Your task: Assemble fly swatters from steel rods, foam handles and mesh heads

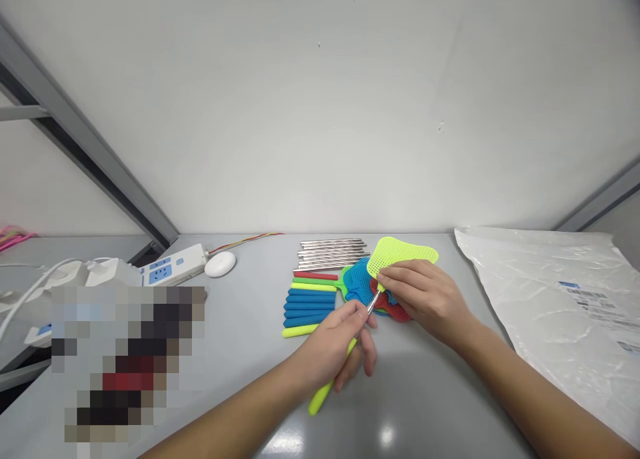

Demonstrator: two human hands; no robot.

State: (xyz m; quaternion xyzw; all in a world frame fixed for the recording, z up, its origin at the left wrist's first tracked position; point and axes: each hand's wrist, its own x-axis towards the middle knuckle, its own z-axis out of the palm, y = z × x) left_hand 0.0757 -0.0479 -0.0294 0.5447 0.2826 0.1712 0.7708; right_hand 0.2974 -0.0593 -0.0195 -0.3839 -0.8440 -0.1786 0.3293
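A yellow-green fly swatter (403,251) with a metal rod and a yellow-green handle (321,398) slants across the middle of the table. My left hand (345,332) is closed round its rod near the handle. Higher up, my right hand (430,296) grips the swatter at the base of its perforated head. Beneath and behind the hands lie a blue swatter head (357,280) and a red swatter head (400,311), partly hidden. To the left are several loose handles, including blue handles (310,306) and a red handle (316,275). Several metal rods (333,252) lie behind them.
A white plastic bag (545,299) with printed labels covers the right side. At the left stand a power strip (175,266) with plugs and a round white device (220,264). A blurred patch (127,366) hides the left front. A pale wall (320,112) rises behind the table.
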